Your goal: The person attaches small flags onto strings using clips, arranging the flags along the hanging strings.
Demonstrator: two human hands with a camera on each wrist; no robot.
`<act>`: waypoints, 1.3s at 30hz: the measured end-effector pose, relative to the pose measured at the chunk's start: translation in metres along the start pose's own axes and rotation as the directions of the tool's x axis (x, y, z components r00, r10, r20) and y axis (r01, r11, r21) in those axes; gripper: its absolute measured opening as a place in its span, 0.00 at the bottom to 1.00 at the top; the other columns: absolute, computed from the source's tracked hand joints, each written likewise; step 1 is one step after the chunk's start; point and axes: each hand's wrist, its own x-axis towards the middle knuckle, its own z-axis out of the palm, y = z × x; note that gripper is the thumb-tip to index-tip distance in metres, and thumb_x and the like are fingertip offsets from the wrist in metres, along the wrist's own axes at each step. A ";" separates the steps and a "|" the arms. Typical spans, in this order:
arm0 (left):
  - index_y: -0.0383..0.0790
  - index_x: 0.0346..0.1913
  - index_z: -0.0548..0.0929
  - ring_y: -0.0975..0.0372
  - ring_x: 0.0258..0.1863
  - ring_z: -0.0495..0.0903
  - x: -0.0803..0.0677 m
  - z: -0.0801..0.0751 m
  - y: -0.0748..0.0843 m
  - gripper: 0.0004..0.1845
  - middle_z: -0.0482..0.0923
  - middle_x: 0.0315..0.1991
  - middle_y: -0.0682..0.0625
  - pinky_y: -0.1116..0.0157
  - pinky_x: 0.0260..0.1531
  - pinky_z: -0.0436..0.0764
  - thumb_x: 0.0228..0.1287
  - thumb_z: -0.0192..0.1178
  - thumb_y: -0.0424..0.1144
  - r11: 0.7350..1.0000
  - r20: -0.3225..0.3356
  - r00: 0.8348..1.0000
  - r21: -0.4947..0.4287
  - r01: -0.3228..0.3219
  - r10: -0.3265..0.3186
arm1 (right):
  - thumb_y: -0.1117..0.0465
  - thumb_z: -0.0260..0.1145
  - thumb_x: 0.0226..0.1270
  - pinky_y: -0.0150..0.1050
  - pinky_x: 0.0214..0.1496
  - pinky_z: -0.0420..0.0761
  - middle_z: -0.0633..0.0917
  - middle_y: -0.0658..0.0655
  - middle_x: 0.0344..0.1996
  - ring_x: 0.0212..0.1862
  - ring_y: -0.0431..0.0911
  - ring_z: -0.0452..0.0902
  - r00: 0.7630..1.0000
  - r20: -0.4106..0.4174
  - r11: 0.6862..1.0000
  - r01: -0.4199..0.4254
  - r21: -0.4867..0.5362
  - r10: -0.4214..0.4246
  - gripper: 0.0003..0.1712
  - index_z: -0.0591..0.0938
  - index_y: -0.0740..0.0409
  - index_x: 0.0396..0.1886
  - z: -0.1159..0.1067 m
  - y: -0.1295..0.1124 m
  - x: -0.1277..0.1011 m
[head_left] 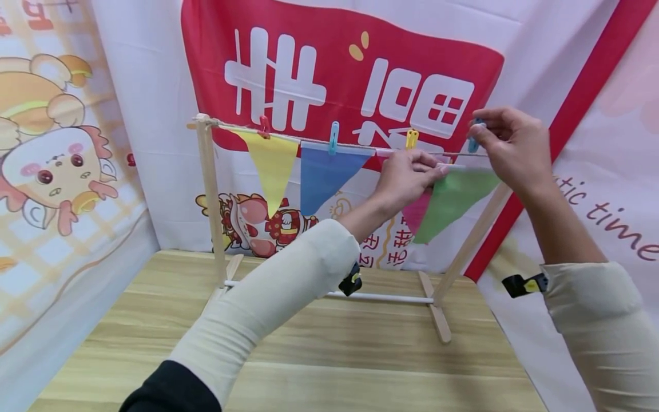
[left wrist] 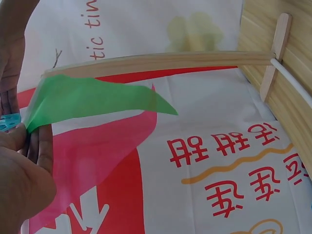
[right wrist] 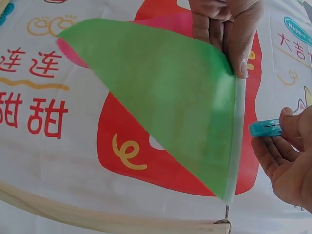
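Note:
A green triangular pennant (head_left: 453,197) is pinched at its upper left corner by my left hand (head_left: 409,178), just below the string (head_left: 370,147). My right hand (head_left: 517,149) pinches a blue clothespin (head_left: 474,137) beside the string, above the pennant's right part. In the right wrist view this clothespin (right wrist: 265,128) stands apart from the pennant's white top edge (right wrist: 237,131). Behind the green one, a pink pennant (head_left: 416,213) is partly hidden. Further left hang a yellow pennant (head_left: 273,166) under a red clothespin (head_left: 264,127) and a blue pennant (head_left: 329,174) under another blue clothespin (head_left: 333,137).
A yellow clothespin (head_left: 412,138) sits on the string above the pink pennant. The string runs between two wooden posts (head_left: 210,194), joined low by a white rod (head_left: 381,297). This frame stands on a wooden table (head_left: 360,355) before a printed cloth backdrop (head_left: 170,68).

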 end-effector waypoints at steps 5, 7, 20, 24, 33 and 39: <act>0.41 0.55 0.93 0.62 0.46 0.97 0.000 0.009 0.002 0.12 0.96 0.51 0.49 0.73 0.42 0.93 0.75 0.77 0.42 0.999 -0.076 0.996 -0.017 -0.037 0.036 | 0.40 0.70 0.83 0.27 0.66 0.87 0.89 0.56 0.69 0.53 0.27 0.84 1.000 -0.012 1.000 -0.002 -0.002 0.002 0.30 0.84 0.44 0.77 -0.007 0.004 0.001; 0.41 0.54 0.94 0.64 0.44 0.97 -0.001 0.012 0.002 0.12 0.97 0.50 0.50 0.72 0.42 0.93 0.74 0.78 0.42 0.998 -0.100 0.994 -0.037 -0.043 0.039 | 0.41 0.70 0.83 0.26 0.66 0.87 0.90 0.56 0.69 0.52 0.26 0.84 1.000 -0.011 1.000 0.000 0.019 0.000 0.30 0.84 0.44 0.77 -0.010 0.006 0.002; 0.43 0.52 0.98 0.64 0.36 0.95 0.004 0.023 0.002 0.11 0.98 0.46 0.51 0.68 0.40 0.94 0.70 0.80 0.40 0.987 -0.178 0.982 -0.153 0.040 -0.067 | 0.46 0.73 0.82 0.17 0.57 0.84 0.88 0.35 0.53 0.53 0.29 0.85 0.999 0.025 0.990 -0.027 0.141 0.024 0.28 0.85 0.49 0.75 -0.018 0.025 0.004; 0.43 0.51 0.98 0.64 0.34 0.95 0.006 0.022 0.002 0.10 0.97 0.44 0.50 0.69 0.38 0.94 0.70 0.80 0.40 0.980 -0.185 0.978 -0.189 0.059 -0.094 | 0.48 0.73 0.82 0.17 0.55 0.84 0.87 0.33 0.52 0.54 0.31 0.84 0.998 0.047 0.985 -0.042 0.165 0.034 0.27 0.85 0.50 0.74 -0.021 0.028 0.005; 0.42 0.48 0.98 0.63 0.31 0.95 0.010 0.023 0.001 0.09 0.97 0.40 0.50 0.68 0.37 0.94 0.70 0.80 0.40 0.973 -0.185 0.977 -0.222 0.061 -0.104 | 0.49 0.73 0.82 0.18 0.53 0.84 0.88 0.34 0.49 0.53 0.33 0.87 0.991 0.083 0.962 -0.122 0.244 0.105 0.22 0.89 0.47 0.69 -0.023 0.036 0.009; 0.42 0.49 0.98 0.63 0.32 0.95 0.011 0.026 0.001 0.09 0.97 0.41 0.50 0.68 0.36 0.94 0.69 0.81 0.40 0.971 -0.182 0.976 -0.227 0.072 -0.115 | 0.45 0.73 0.79 0.19 0.53 0.86 0.91 0.34 0.48 0.52 0.33 0.89 0.987 0.081 0.949 -0.156 0.272 0.139 0.23 0.90 0.46 0.67 -0.021 0.038 0.011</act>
